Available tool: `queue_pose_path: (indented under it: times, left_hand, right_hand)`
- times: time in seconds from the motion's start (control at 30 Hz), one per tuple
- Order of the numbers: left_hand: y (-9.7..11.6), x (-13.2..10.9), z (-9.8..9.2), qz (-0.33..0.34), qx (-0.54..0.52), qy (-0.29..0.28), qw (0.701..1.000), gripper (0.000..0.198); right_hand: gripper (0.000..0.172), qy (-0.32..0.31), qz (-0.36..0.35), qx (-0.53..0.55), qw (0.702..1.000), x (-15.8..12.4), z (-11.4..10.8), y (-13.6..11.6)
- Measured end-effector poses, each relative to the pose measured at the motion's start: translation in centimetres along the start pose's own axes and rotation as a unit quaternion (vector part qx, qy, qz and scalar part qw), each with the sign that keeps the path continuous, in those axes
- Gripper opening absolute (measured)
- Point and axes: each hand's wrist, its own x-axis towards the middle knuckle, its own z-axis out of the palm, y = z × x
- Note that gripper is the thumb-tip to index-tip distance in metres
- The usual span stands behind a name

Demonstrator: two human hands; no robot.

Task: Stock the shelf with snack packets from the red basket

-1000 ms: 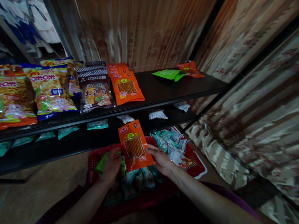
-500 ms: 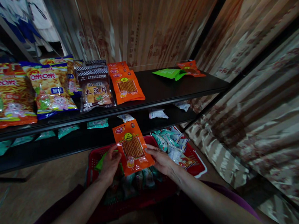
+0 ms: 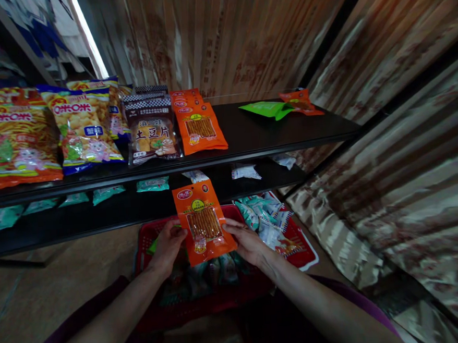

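Observation:
I hold an orange snack packet (image 3: 202, 223) upright between both hands, above a red basket (image 3: 207, 303) full of small packets. My left hand (image 3: 167, 246) grips the packet's left edge, fingers closed on it. My right hand (image 3: 248, 243) pinches its right edge. On the top black shelf (image 3: 250, 136), a stack of matching orange packets (image 3: 198, 126) lies just beyond, next to dark potato-chip bags (image 3: 151, 132).
Large colourful snack bags (image 3: 49, 134) fill the shelf's left part. A green packet (image 3: 267, 108) and an orange one (image 3: 300, 101) lie at its far right. Small teal and white packets line the lower shelf (image 3: 110, 211). A shiny curtain (image 3: 401, 170) hangs on the right.
My left hand has come up from the basket and taken the packet's left edge; the packet has tilted slightly left. The view shifted a little.

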Motion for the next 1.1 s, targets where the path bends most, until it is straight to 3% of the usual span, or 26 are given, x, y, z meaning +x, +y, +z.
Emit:
queue_pose_path:
  times: [0.2, 0.83, 1.1]
  left_hand:
    - [0.5, -0.1, 0.3, -0.026, -0.024, -0.017, 0.999, 0.023]
    - [0.8, 0.0, 0.8, -0.044, -0.042, -0.057, 0.996, 0.026]
    - [0.4, 0.5, 1.5, -0.034, -0.027, -0.013, 0.999, 0.027]
  right_hand:
    - [0.028, 0.004, -0.007, 0.001, 1.0, -0.3, 0.0, -0.4]
    - [0.027, 0.034, -0.013, 0.025, 0.999, -1.0, -0.3, -1.2]
    - [0.025, 0.036, -0.045, 0.015, 0.998, -0.9, -0.6, -1.3]
